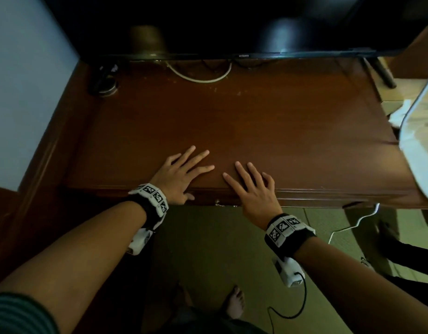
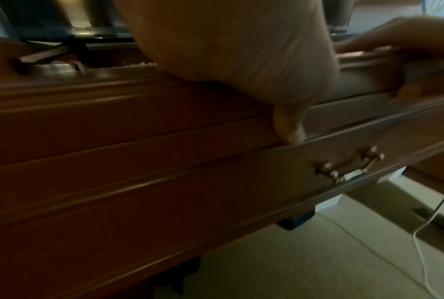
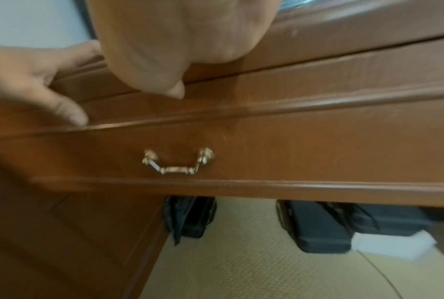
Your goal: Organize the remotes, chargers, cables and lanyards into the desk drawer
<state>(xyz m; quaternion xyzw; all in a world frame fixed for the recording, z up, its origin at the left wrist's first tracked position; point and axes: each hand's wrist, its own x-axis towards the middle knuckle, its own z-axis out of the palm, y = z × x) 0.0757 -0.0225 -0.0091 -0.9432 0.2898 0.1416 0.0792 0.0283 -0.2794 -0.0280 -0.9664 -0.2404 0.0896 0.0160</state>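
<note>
Since the drawer [image 3: 241,145] sits closed under the front edge of the desk [image 1: 232,116], both hands look parked: left hand [image 1: 181,174] and right hand [image 1: 254,189] flat, fingers spread, holding nothing. No remotes or lanyards showing, so probably already inside; only a white cable [image 1: 200,78] loops at the back edge.

Head camera looks steeply down on the desk top [image 1: 232,121] from above its front edge. Both wrist cameras sit close below that edge, facing the drawer handle [image 3: 178,161], shared by both.

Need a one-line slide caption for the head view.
Both hands, left and right, flat on the wooden desk below the TV.
</note>
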